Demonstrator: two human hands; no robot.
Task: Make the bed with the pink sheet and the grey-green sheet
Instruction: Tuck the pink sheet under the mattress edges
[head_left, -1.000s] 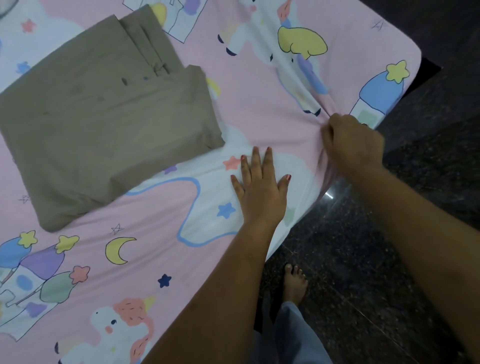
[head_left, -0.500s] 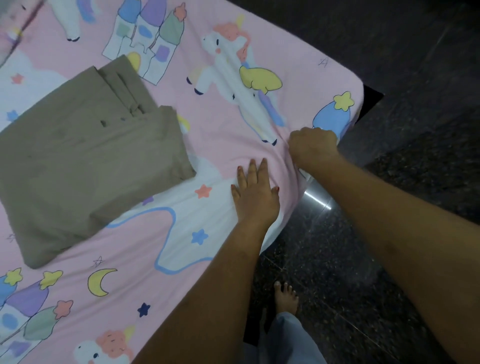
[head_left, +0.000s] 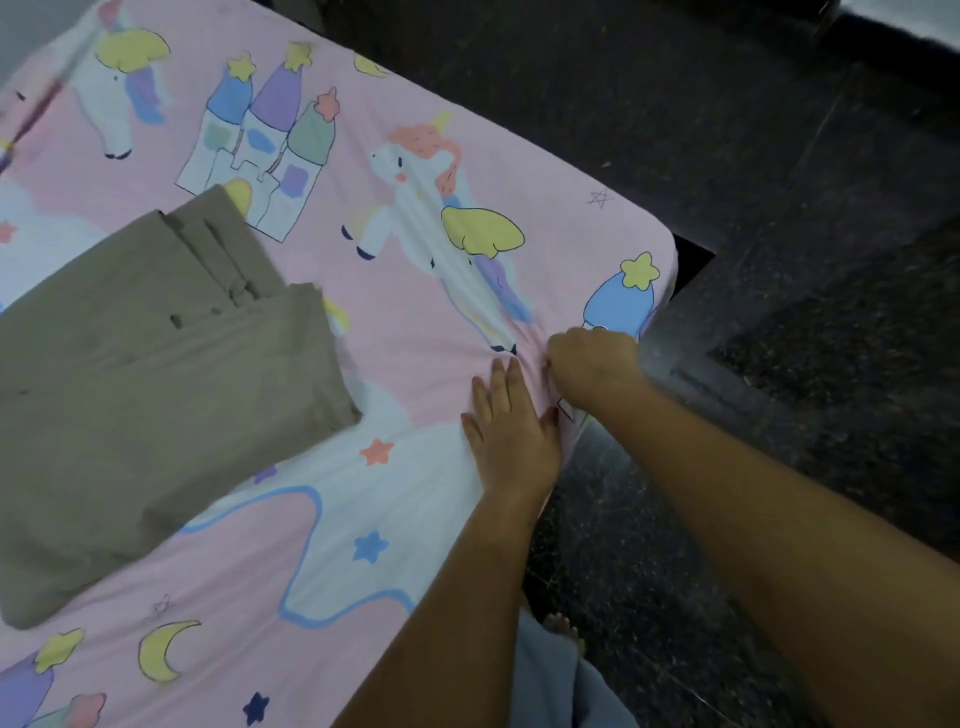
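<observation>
From the head camera, two sheets, two hands and one bare foot (head_left: 563, 626) are counted. No brand, label or readable writing is seen on either sheet.

The pink sheet (head_left: 426, 322) is spread over the bed and covers its top as far as the rounded corner at the right. It is printed with cartoon figures: three unicorns are seen at least in part, two castles, one crescent moon, and scattered stars in orange, blue, purple and yellow. A white cloud shape outlined in blue lies near the bed's edge. The fabric is gathered into small creases where it is gripped.

The grey-green sheet (head_left: 156, 395) is folded into a thick rectangle and laid on top of the pink sheet, at the left, well apart from both hands. Its colour is plain and dull; layered folded edges are shown along its upper side.

The left hand (head_left: 511, 431) is laid flat on the pink sheet near the bed's edge, palm down, fingers extended and close together. The right hand (head_left: 595, 364) is closed into a fist just beside it, and a bunch of the pink sheet is pinched in it at the edge. The dark speckled floor (head_left: 779, 208) is seen beyond the bed.
</observation>
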